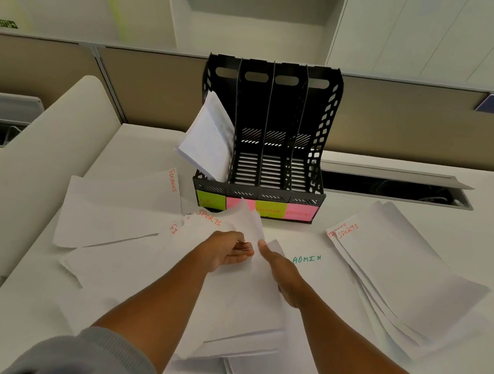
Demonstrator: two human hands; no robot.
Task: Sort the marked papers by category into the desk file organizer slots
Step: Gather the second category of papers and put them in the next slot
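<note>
Sheet marked SPORTS (237, 221) lifted at its far edge just in front of the organizer, pinched between both hands. Left hand (227, 250) curled, fingers closed on the sheet's near part from the left; right hand (281, 271) with thumb and fingers closed on the same paper from the right, the sheet bowing upward between them. Underneath, a loose stack of white sheets (244, 317) spread over the desk (479, 226) toward the camera.

Black file organizer (266, 134) upright at the back of the desk, four slots. Leftmost slot holding a small bundle of papers (209, 140), tilted and leaning out to the left; exact number of sheets impossible to tell. Other three slots bare. Four sticky labels across the front base: green (211, 200), pink (236, 202) partly hidden by the lifted sheet, green reading FINANCE (269, 210), pink reading ADMIN (299, 213).

Left of the hands, one sheet marked FINANCE (121, 210), another beginning "FI" (174, 228) peeking from under. Right of the hands, one sheet marked ADMIN (307, 258) in green ink. Further right, a fanned pile (398, 272), top sheet marked SPORTS, the one beneath FINANCE.

Two grey sleeves (93, 359) pushed up at the bottom edge. Beige partition (399, 120) behind the desk.
</note>
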